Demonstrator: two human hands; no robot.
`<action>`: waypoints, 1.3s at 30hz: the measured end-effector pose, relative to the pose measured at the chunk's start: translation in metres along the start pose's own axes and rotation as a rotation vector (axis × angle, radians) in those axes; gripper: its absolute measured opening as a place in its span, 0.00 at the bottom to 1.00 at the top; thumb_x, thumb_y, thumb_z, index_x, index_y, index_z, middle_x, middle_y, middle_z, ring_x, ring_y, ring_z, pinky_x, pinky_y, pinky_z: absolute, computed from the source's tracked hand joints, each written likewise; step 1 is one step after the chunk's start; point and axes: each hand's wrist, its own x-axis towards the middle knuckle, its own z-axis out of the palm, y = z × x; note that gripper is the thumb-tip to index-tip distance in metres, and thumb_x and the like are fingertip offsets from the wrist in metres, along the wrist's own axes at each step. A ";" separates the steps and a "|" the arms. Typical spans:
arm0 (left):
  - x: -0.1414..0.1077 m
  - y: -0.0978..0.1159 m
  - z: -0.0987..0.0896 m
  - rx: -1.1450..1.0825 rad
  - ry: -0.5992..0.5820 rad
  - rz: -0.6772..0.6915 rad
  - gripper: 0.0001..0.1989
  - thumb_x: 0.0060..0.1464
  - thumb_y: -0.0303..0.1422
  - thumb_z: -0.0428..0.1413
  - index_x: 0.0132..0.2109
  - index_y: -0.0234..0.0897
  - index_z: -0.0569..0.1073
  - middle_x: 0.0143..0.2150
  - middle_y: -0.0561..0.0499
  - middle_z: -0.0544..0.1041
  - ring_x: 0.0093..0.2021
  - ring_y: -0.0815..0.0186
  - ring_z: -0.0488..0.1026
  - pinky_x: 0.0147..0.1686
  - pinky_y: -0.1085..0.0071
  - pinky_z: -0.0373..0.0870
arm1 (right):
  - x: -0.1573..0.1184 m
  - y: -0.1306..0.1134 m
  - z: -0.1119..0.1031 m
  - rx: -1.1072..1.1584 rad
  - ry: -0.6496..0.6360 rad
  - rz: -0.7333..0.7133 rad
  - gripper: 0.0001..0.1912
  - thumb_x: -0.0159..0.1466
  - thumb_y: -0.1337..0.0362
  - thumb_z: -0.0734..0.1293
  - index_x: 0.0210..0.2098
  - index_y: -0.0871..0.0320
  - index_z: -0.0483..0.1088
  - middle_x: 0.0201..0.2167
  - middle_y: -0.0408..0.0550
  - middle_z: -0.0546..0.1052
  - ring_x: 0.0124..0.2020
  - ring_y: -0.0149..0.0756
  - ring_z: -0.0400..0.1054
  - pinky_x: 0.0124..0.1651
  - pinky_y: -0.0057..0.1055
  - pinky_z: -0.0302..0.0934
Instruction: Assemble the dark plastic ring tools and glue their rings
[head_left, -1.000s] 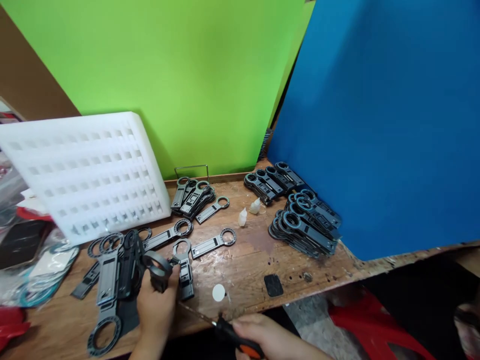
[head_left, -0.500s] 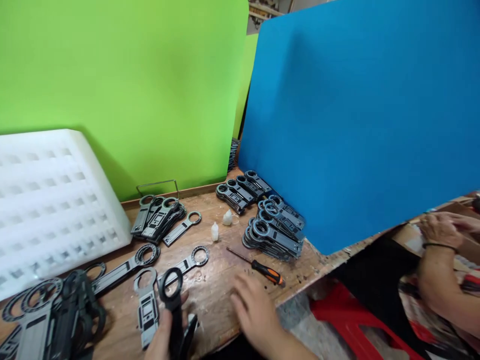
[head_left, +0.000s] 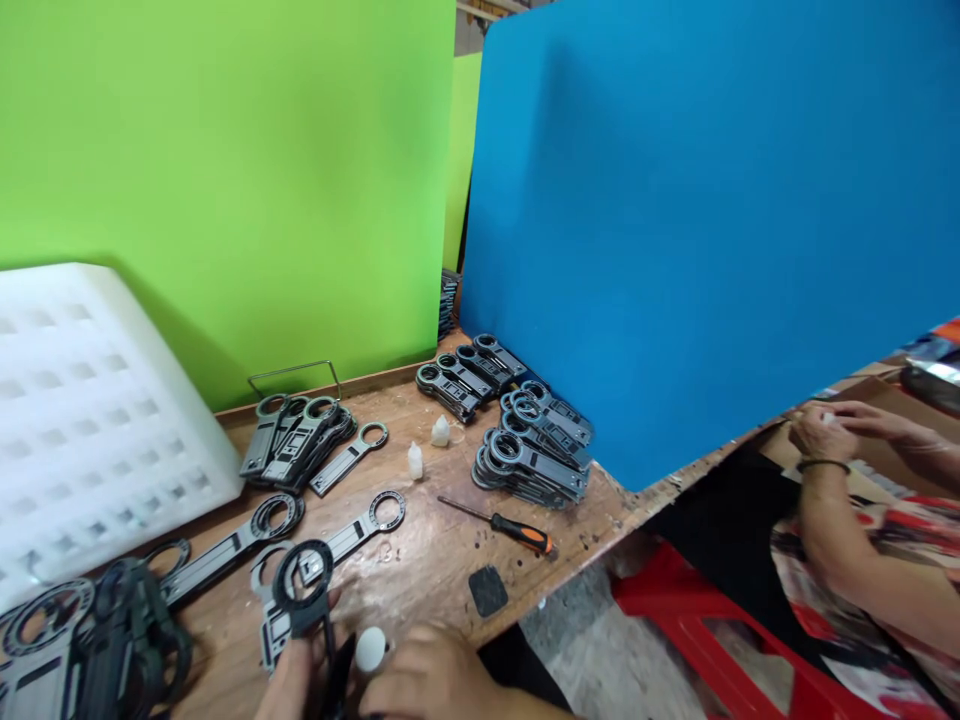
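Observation:
My left hand [head_left: 296,675], at the bottom of the view, is closed on a black part with a ring end [head_left: 304,575]. My right hand [head_left: 431,672] is beside it to the right, fingers bent; what they hold, if anything, is hidden. A small white round piece [head_left: 370,650] shows between the two hands. Grey flat parts with ring ends lie near, one [head_left: 345,540] just behind the held part. An orange and black screwdriver [head_left: 517,530] and a dark square patch [head_left: 488,591] lie to the right.
Stacks of grey parts [head_left: 532,465] stand at the right, with more [head_left: 296,440] behind and dark ones [head_left: 112,640] at left. White foam tray [head_left: 97,400], green board [head_left: 225,180] and blue board [head_left: 675,230] rise behind. A person's hands [head_left: 825,432] and red stool [head_left: 675,600] are right.
My right hand has moved left and down, next to my left hand. The dark square patch and the white round piece now show. The view has shifted slightly right.

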 end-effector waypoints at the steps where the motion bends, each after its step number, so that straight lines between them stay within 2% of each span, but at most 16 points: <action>1: -0.002 -0.003 -0.002 0.049 -0.007 0.019 0.35 0.33 0.53 0.63 0.49 0.41 0.72 0.26 0.51 0.77 0.27 0.58 0.73 0.30 0.63 0.72 | 0.004 -0.002 -0.008 0.041 -0.020 0.015 0.21 0.65 0.46 0.54 0.33 0.51 0.70 0.25 0.39 0.76 0.27 0.30 0.66 0.30 0.26 0.56; 4: -0.015 -0.011 0.000 0.173 -0.047 0.126 0.32 0.32 0.50 0.65 0.45 0.38 0.75 0.38 0.47 0.79 0.45 0.54 0.72 0.47 0.64 0.67 | 0.017 -0.010 -0.034 0.154 -0.106 0.077 0.17 0.66 0.52 0.55 0.34 0.54 0.71 0.28 0.41 0.77 0.30 0.30 0.68 0.34 0.24 0.58; 6: -0.023 -0.012 0.006 0.188 -0.051 0.138 0.29 0.36 0.50 0.63 0.44 0.37 0.75 0.40 0.47 0.78 0.49 0.55 0.69 0.52 0.65 0.62 | 0.024 -0.014 -0.047 0.191 -0.158 0.133 0.13 0.66 0.56 0.57 0.36 0.54 0.71 0.31 0.42 0.78 0.33 0.31 0.69 0.37 0.25 0.58; 11: -0.028 -0.005 0.017 0.054 0.015 0.000 0.26 0.41 0.50 0.61 0.42 0.36 0.75 0.24 0.56 0.68 0.29 0.68 0.66 0.34 0.73 0.66 | 0.028 -0.020 -0.053 0.225 -0.186 0.157 0.10 0.66 0.59 0.59 0.37 0.54 0.71 0.33 0.41 0.78 0.34 0.30 0.69 0.39 0.25 0.58; 14: -0.023 0.000 0.013 -0.194 0.042 -0.020 0.27 0.40 0.48 0.63 0.44 0.37 0.72 0.20 0.60 0.60 0.21 0.75 0.58 0.21 0.78 0.57 | 0.022 -0.024 -0.044 0.132 -0.101 0.048 0.11 0.66 0.58 0.58 0.37 0.54 0.70 0.30 0.41 0.77 0.31 0.31 0.68 0.34 0.27 0.57; 17: -0.019 0.004 0.005 -0.307 0.061 -0.020 0.26 0.41 0.46 0.63 0.46 0.38 0.71 0.20 0.62 0.58 0.18 0.78 0.54 0.18 0.80 0.52 | 0.014 -0.030 -0.036 -0.009 0.008 -0.130 0.13 0.65 0.56 0.57 0.36 0.54 0.70 0.22 0.41 0.74 0.24 0.32 0.63 0.27 0.29 0.53; 19: -0.021 0.005 0.003 -0.237 0.020 -0.016 0.25 0.43 0.47 0.62 0.47 0.39 0.72 0.21 0.61 0.60 0.19 0.77 0.56 0.19 0.79 0.55 | 0.013 -0.031 -0.036 0.006 0.041 -0.145 0.14 0.65 0.55 0.56 0.36 0.54 0.70 0.21 0.41 0.73 0.24 0.32 0.63 0.27 0.30 0.52; 22: -0.029 0.003 0.008 -0.025 -0.042 0.020 0.24 0.41 0.48 0.62 0.42 0.38 0.76 0.25 0.56 0.70 0.29 0.70 0.68 0.32 0.75 0.67 | 0.021 -0.028 -0.043 0.207 -0.009 0.094 0.13 0.66 0.58 0.56 0.35 0.54 0.71 0.27 0.43 0.76 0.31 0.33 0.67 0.34 0.28 0.57; 24: -0.033 0.000 0.014 0.049 -0.063 0.018 0.23 0.40 0.50 0.62 0.40 0.38 0.78 0.35 0.50 0.77 0.44 0.63 0.70 0.49 0.70 0.64 | 0.030 -0.026 -0.047 0.365 -0.061 0.285 0.11 0.66 0.61 0.58 0.34 0.55 0.71 0.32 0.44 0.77 0.35 0.32 0.69 0.38 0.27 0.59; 26: -0.034 -0.002 0.018 0.013 -0.071 -0.019 0.24 0.43 0.51 0.60 0.41 0.38 0.78 0.43 0.47 0.77 0.51 0.59 0.68 0.55 0.67 0.59 | 0.036 -0.025 -0.050 0.454 -0.084 0.383 0.09 0.65 0.62 0.60 0.34 0.56 0.71 0.33 0.44 0.77 0.36 0.31 0.70 0.39 0.26 0.59; 28: -0.031 -0.002 0.019 -0.076 -0.058 -0.069 0.24 0.46 0.50 0.58 0.43 0.37 0.78 0.42 0.47 0.78 0.47 0.60 0.71 0.52 0.67 0.63 | 0.037 -0.029 -0.050 0.440 -0.065 0.377 0.09 0.65 0.62 0.60 0.33 0.57 0.71 0.31 0.45 0.77 0.35 0.31 0.69 0.38 0.26 0.59; 30: -0.026 -0.001 0.017 -0.187 -0.016 -0.109 0.23 0.49 0.49 0.56 0.45 0.36 0.77 0.33 0.49 0.78 0.34 0.66 0.73 0.40 0.71 0.68 | 0.033 -0.035 -0.050 0.345 -0.047 0.243 0.11 0.65 0.62 0.59 0.33 0.57 0.71 0.29 0.46 0.76 0.33 0.33 0.67 0.37 0.28 0.58; 32: -0.022 0.001 0.013 -0.281 0.025 -0.120 0.23 0.50 0.48 0.56 0.47 0.36 0.76 0.27 0.52 0.75 0.25 0.72 0.69 0.29 0.76 0.67 | 0.027 -0.042 -0.050 0.240 -0.050 0.069 0.12 0.65 0.60 0.58 0.33 0.57 0.71 0.27 0.46 0.75 0.31 0.34 0.65 0.34 0.30 0.56; 34: -0.021 0.004 0.010 -0.300 0.023 -0.101 0.24 0.50 0.48 0.56 0.49 0.36 0.75 0.26 0.54 0.73 0.23 0.74 0.67 0.25 0.79 0.64 | 0.023 -0.046 -0.050 0.214 -0.059 -0.020 0.12 0.65 0.59 0.59 0.34 0.56 0.71 0.25 0.45 0.74 0.29 0.34 0.64 0.33 0.30 0.55; 36: -0.025 0.006 0.010 -0.235 -0.041 -0.078 0.25 0.50 0.48 0.56 0.50 0.36 0.74 0.28 0.52 0.75 0.27 0.72 0.70 0.28 0.78 0.66 | 0.024 -0.045 -0.048 0.275 -0.042 0.063 0.11 0.65 0.58 0.59 0.34 0.56 0.70 0.26 0.45 0.75 0.30 0.34 0.65 0.34 0.30 0.55; 39: -0.033 0.007 0.015 -0.181 -0.183 -0.104 0.27 0.49 0.50 0.55 0.49 0.36 0.75 0.37 0.46 0.79 0.40 0.61 0.74 0.42 0.69 0.69 | 0.033 -0.039 -0.045 0.432 -0.017 0.373 0.10 0.65 0.61 0.59 0.32 0.57 0.69 0.29 0.45 0.75 0.32 0.33 0.67 0.35 0.29 0.56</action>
